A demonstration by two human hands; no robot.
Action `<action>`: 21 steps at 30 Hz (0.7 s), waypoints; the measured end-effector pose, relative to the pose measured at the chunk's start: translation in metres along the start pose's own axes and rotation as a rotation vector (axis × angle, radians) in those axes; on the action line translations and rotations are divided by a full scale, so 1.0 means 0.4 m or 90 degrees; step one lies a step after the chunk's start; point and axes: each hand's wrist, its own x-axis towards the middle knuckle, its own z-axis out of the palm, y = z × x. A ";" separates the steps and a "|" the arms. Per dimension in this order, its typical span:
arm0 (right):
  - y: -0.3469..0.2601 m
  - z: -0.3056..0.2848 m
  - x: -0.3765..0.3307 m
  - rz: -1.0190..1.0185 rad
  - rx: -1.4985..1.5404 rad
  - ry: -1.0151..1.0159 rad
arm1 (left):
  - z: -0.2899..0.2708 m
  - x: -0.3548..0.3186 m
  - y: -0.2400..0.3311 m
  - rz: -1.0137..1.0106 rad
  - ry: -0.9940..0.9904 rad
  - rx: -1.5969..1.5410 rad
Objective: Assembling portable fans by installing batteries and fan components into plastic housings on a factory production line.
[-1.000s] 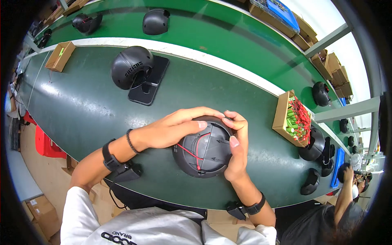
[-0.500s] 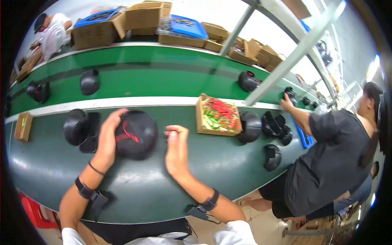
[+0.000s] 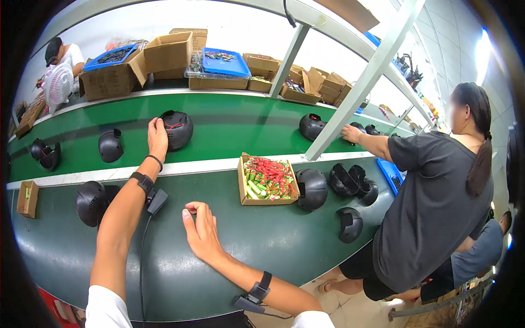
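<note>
My left hand [image 3: 158, 138] reaches far over the bench and grips the left side of a round black plastic housing [image 3: 180, 135], which is on the green belt [image 3: 229, 126]. Thin red wires show in the housing's opening. My right hand [image 3: 202, 230] hovers above the dark green bench [image 3: 180, 273], its fingers loosely curved and nothing visible in them. Another round black housing [image 3: 91, 202] sits on the bench left of my left forearm, which partly covers what is beside it. Right of my right hand is a small cardboard box [image 3: 272, 201] of red-wired, green cylindrical parts.
Several black shells, such as one [image 3: 350, 224] at right, lie on bench and belt. A slanted grey post [image 3: 366, 82] crosses the right side. A co-worker [image 3: 437, 202] stands there, reaching to the belt. A small open box [image 3: 27, 199] is at far left.
My left hand has carried the wired housing from the bench forward onto the green belt. My right hand has stayed over the bench. The view has shifted.
</note>
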 end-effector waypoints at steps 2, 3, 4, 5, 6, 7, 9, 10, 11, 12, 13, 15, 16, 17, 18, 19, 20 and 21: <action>-0.009 0.005 0.000 0.002 0.005 -0.021 | -0.020 0.014 -0.004 -0.015 -0.026 -0.041; -0.008 0.003 0.000 0.001 0.003 -0.018 | -0.018 0.009 0.008 -0.032 -0.064 -0.084; -0.008 0.004 0.000 0.007 0.007 -0.019 | -0.034 0.007 0.017 -0.055 -0.112 -0.103; -0.010 0.009 0.000 0.013 0.014 -0.023 | -0.059 -0.002 0.021 -0.053 -0.109 -0.101; -0.008 0.009 0.001 0.014 0.014 -0.018 | -0.077 -0.028 0.030 -0.046 -0.117 -0.117; -0.005 0.008 0.000 0.017 0.025 -0.019 | -0.101 -0.066 0.036 -0.040 -0.124 -0.131; 0.004 0.004 0.003 0.023 0.037 -0.012 | -0.154 -0.159 0.050 -0.027 -0.142 -0.160; 0.008 0.000 0.001 0.014 0.029 -0.010 | -0.192 -0.216 0.057 -0.023 -0.149 -0.172; 0.008 -0.005 -0.001 0.004 0.007 -0.004 | -0.227 -0.273 0.065 -0.022 -0.159 -0.198; 0.009 -0.011 -0.004 0.008 0.009 -0.003 | -0.273 -0.354 0.099 -0.037 -0.194 -0.189; 0.009 -0.018 -0.006 0.006 -0.007 -0.004 | -0.323 -0.419 0.120 -0.062 -0.237 -0.223; -0.002 -0.005 0.000 -0.003 -0.009 -0.019 | -0.427 -0.480 0.093 -0.084 -0.262 -0.246; -0.009 -0.002 -0.001 -0.001 -0.009 -0.025 | -0.478 -0.486 0.056 -0.117 -0.362 -0.235; -0.013 0.000 -0.001 0.002 -0.011 -0.030 | -0.508 -0.488 0.031 -0.150 -0.464 -0.225; -0.013 0.001 -0.001 0.006 -0.014 -0.030 | -0.514 -0.488 0.032 -0.154 -0.465 -0.228; -0.012 -0.001 -0.001 0.004 -0.015 -0.025 | -0.519 -0.486 0.042 -0.155 -0.504 -0.255; -0.010 -0.002 -0.001 0.001 -0.016 -0.020 | -0.521 -0.486 0.055 -0.155 -0.542 -0.283; -0.004 -0.005 0.002 0.003 -0.020 -0.020 | -0.515 -0.492 0.077 -0.157 -0.544 -0.287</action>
